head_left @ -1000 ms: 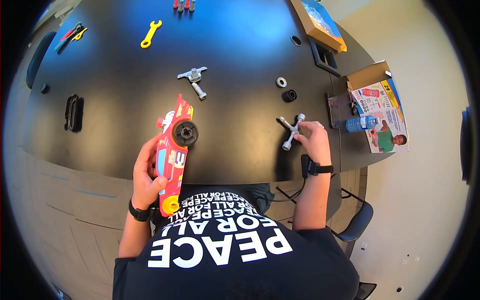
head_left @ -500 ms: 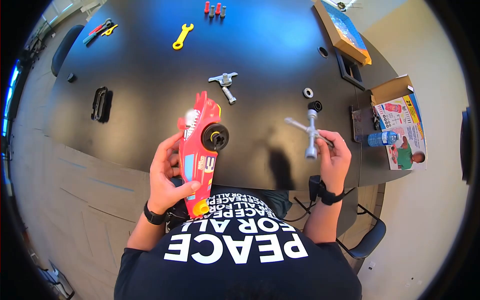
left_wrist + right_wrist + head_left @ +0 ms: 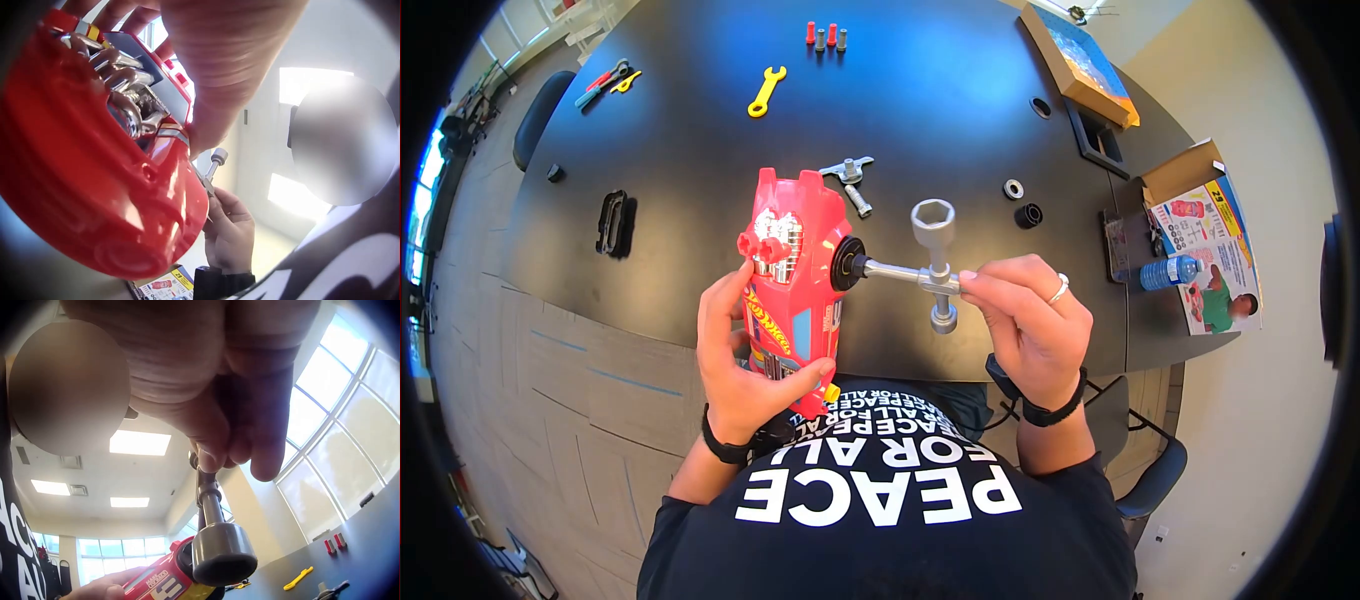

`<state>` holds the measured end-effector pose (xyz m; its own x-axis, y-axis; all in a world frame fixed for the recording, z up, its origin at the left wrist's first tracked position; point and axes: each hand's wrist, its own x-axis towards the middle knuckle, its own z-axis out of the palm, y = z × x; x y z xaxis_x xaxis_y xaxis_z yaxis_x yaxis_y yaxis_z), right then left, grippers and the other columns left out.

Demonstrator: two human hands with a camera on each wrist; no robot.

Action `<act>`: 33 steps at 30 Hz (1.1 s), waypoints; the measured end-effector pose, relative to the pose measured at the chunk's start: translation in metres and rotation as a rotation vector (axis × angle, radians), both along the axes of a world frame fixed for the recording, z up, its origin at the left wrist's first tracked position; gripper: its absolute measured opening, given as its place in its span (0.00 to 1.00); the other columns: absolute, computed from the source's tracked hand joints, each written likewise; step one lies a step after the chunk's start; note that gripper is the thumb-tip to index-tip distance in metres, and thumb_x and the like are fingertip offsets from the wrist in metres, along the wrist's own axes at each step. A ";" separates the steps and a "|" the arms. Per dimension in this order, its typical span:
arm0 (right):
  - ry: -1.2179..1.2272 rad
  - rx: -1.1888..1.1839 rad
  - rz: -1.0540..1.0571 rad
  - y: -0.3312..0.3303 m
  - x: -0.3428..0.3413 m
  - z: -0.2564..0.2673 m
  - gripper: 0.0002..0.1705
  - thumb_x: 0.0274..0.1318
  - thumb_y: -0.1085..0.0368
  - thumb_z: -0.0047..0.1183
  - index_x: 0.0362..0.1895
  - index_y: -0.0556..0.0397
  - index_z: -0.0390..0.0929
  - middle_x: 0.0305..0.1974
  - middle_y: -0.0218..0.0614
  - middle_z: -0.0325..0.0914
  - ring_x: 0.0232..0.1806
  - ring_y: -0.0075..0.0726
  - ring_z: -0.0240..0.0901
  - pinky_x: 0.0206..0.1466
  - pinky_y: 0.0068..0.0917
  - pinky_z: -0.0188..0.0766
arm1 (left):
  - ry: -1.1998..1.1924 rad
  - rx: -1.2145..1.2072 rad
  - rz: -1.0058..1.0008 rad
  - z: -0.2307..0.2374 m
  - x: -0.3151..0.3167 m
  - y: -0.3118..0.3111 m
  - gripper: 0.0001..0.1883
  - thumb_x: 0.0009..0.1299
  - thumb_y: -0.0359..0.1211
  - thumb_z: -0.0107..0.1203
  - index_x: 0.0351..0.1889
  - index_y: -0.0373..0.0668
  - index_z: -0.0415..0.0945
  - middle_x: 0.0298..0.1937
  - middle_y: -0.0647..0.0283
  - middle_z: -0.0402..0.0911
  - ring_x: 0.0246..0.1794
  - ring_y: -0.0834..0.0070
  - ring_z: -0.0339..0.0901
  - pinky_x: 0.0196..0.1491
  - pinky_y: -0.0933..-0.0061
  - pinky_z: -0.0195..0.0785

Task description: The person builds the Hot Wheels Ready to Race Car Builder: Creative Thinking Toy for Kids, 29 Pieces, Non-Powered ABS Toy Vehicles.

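Observation:
My left hand (image 3: 745, 360) grips a red toy car (image 3: 805, 240) by its body, thumb on one side, holding it up over the table's near edge. A black wheel (image 3: 846, 264) is on the side facing my right hand. My right hand (image 3: 1035, 320) pinches one arm of a grey four-way lug wrench (image 3: 935, 280), and the opposite arm's tip meets the wheel's centre. A wide socket of the wrench (image 3: 224, 553) fills the foreground of the right wrist view. In the left wrist view the red car body (image 3: 100, 187) shows close up with its chrome engine (image 3: 128, 87).
On the dark table (image 3: 700, 180) lie a yellow wrench (image 3: 768, 92), a grey winged part (image 3: 850, 170), a black ring (image 3: 1028, 216), a grey ring (image 3: 1013, 189) and a black frame-like part (image 3: 612, 223). A water bottle (image 3: 1170, 272) and a printed box (image 3: 1210, 240) stand at the right.
My right hand has lifted the lug wrench off the table and brought it left to the car's wheel. My left hand has turned the car so its front and top show.

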<state>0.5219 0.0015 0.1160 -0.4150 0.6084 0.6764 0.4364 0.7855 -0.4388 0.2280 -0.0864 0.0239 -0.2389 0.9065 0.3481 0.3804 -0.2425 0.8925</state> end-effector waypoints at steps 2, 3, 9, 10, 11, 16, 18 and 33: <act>-0.017 0.010 0.000 -0.001 -0.003 -0.001 0.17 0.51 0.84 0.73 0.46 0.58 0.91 0.39 0.39 0.87 0.37 0.41 0.85 0.40 0.32 0.80 | 0.035 0.013 0.002 0.002 0.002 -0.001 0.61 0.47 0.38 0.90 0.82 0.42 0.69 0.73 0.56 0.74 0.68 0.65 0.80 0.49 0.67 0.84; -0.006 -0.002 -0.036 -0.001 -0.005 -0.002 0.14 0.54 0.81 0.74 0.45 0.57 0.91 0.36 0.38 0.86 0.34 0.40 0.83 0.38 0.33 0.78 | 0.059 0.010 0.012 0.003 0.002 -0.001 0.61 0.47 0.39 0.90 0.81 0.42 0.69 0.73 0.55 0.74 0.68 0.64 0.80 0.49 0.67 0.84; -0.097 -0.308 -0.140 -0.010 0.000 -0.010 0.13 0.68 0.69 0.74 0.53 0.53 0.87 0.23 0.31 0.75 0.21 0.33 0.68 0.27 0.32 0.64 | 0.207 0.092 0.054 0.008 0.003 0.001 0.58 0.48 0.41 0.90 0.79 0.42 0.73 0.71 0.53 0.76 0.65 0.63 0.82 0.48 0.67 0.83; 0.021 -0.402 -0.160 -0.012 -0.004 -0.010 0.15 0.70 0.66 0.73 0.56 0.53 0.85 0.20 0.30 0.72 0.19 0.30 0.64 0.26 0.32 0.61 | 0.244 0.094 0.066 0.010 0.004 0.001 0.57 0.48 0.41 0.90 0.79 0.41 0.73 0.70 0.52 0.77 0.64 0.62 0.83 0.48 0.67 0.83; 0.020 -0.403 -0.158 -0.014 -0.003 -0.011 0.15 0.70 0.66 0.73 0.56 0.53 0.85 0.20 0.30 0.72 0.19 0.30 0.64 0.26 0.32 0.61 | 0.244 0.093 0.068 0.011 0.005 0.001 0.57 0.48 0.41 0.90 0.79 0.41 0.73 0.70 0.52 0.77 0.64 0.62 0.83 0.48 0.67 0.83; 0.239 -0.482 -0.037 -0.016 -0.003 -0.031 0.21 0.68 0.72 0.73 0.60 0.57 0.81 0.29 0.31 0.77 0.28 0.24 0.73 0.31 0.25 0.69 | 0.223 0.055 0.057 0.009 0.008 0.001 0.57 0.48 0.41 0.89 0.78 0.40 0.74 0.70 0.50 0.77 0.64 0.59 0.83 0.59 0.59 0.82; 0.210 -0.497 -0.061 -0.018 0.000 -0.029 0.20 0.67 0.73 0.73 0.59 0.57 0.82 0.31 0.31 0.79 0.31 0.25 0.74 0.33 0.24 0.71 | 0.216 0.052 0.056 0.008 0.008 0.002 0.57 0.48 0.41 0.89 0.78 0.40 0.74 0.70 0.50 0.77 0.64 0.57 0.83 0.60 0.59 0.82; 0.323 -0.780 -0.339 0.038 0.121 -0.124 0.13 0.73 0.69 0.68 0.58 0.59 0.92 0.43 0.34 0.94 0.34 0.17 0.77 0.37 0.21 0.72 | -0.652 -0.001 -0.150 -0.035 -0.014 0.002 0.56 0.66 0.34 0.80 0.88 0.37 0.55 0.78 0.55 0.73 0.75 0.63 0.79 0.71 0.58 0.81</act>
